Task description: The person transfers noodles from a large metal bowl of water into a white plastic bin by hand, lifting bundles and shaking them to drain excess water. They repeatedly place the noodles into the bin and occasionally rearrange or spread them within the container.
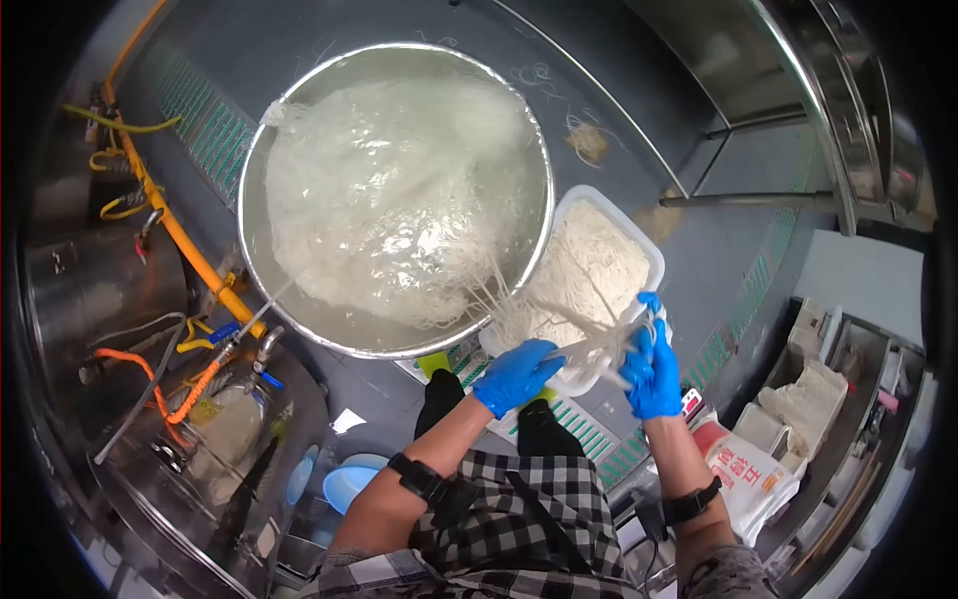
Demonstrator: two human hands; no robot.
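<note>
A large round metal tub (399, 353) holds pale noodles (379, 190) under cloudy water. Strands stretch from its lower right rim across to my hands. My left hand (518, 377), in a blue glove, is closed round the noodle strands just below the rim. To its right, my right hand (651, 365), also gloved in blue, has its fingers wrapped round the gathered end of the strands. Beyond my hands stands a white plastic bin (654, 262) with a heap of pale noodles in it, partly covered by the stretched strands.
An orange hose (185, 245) and metal equipment (215, 439) stand at the left. Blue basins (346, 486) lie low left. At the right are a white printed sack (743, 469) and a shelf with trays (803, 399). Loose noodles (587, 143) lie on the floor.
</note>
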